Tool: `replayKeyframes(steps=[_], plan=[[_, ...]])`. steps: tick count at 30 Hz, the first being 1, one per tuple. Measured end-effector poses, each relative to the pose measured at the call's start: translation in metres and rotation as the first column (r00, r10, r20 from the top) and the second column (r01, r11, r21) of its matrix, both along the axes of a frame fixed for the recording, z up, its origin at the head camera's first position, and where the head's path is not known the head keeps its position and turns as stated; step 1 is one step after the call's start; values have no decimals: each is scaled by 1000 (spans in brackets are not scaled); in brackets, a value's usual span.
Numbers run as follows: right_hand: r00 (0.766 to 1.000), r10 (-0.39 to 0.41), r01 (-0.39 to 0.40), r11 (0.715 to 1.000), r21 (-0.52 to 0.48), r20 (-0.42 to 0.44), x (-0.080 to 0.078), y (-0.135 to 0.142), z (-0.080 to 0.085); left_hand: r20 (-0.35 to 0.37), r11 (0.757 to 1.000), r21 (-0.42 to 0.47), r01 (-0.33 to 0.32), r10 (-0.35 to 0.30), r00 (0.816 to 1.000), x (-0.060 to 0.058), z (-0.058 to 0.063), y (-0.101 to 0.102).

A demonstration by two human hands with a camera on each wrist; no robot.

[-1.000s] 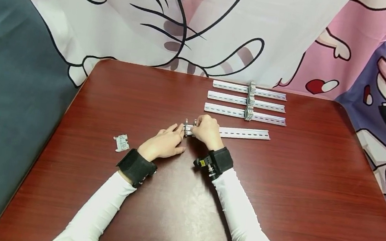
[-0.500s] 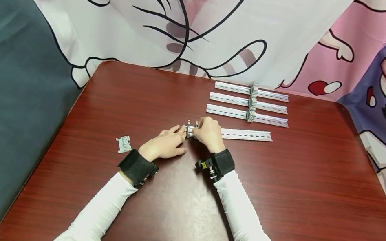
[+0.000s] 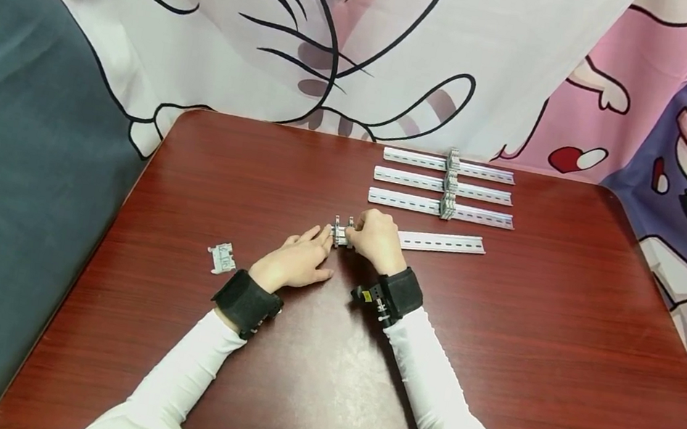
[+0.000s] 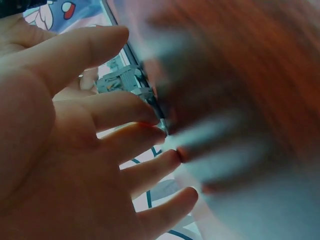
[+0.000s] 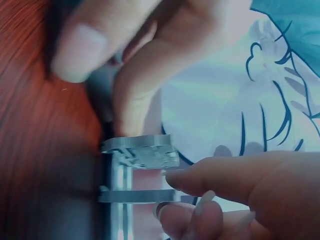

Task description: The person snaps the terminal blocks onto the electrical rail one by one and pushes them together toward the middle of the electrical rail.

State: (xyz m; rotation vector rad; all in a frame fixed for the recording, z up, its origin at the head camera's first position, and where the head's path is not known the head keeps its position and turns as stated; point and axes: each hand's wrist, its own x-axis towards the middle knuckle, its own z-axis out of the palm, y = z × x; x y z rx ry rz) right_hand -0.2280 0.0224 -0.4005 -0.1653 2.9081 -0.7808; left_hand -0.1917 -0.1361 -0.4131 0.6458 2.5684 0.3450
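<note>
A slotted metal DIN rail point(image 3: 445, 243) lies across the table in front of both hands. Two thin grey terminal blocks stand on its left part, a left one point(image 5: 142, 146) and a right one point(image 5: 140, 196), with a small gap between them. My right hand point(image 3: 378, 240) pinches the upper edge of the right terminal block between thumb and fingers. With fingers spread and straight, my left hand point(image 3: 293, 264) rests its fingertips at the rail's left end, beside the left block. A loose grey terminal block point(image 3: 222, 257) lies flat on the table, left of the left hand.
Three more rails lie parallel at the back, a far one point(image 3: 411, 158), a middle one point(image 3: 408, 178) and a nearer one point(image 3: 405, 200), each carrying a cluster of terminal blocks point(image 3: 447, 207). A printed curtain point(image 3: 238, 75) hangs behind the table's back edge.
The head view has shifted slightly. Against the rail, the right wrist sits a touch further right; both hands otherwise stay at the same places, and the loose block lies still.
</note>
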Motion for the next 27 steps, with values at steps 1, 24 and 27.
replayKeyframes(steps=[1,24,27], plan=[[1000,5,-5,1000,0,-2,1,-1,2,7,1000,0,-3,3,1000,2,0,-1],[874,361,-398,916,55,325,14,21,38,-163,947,132,-294,313,936,26,51,-111],[877,343,-378,925,44,336,11,28,40,-133,932,91,-351,360,923,36,48,-133]])
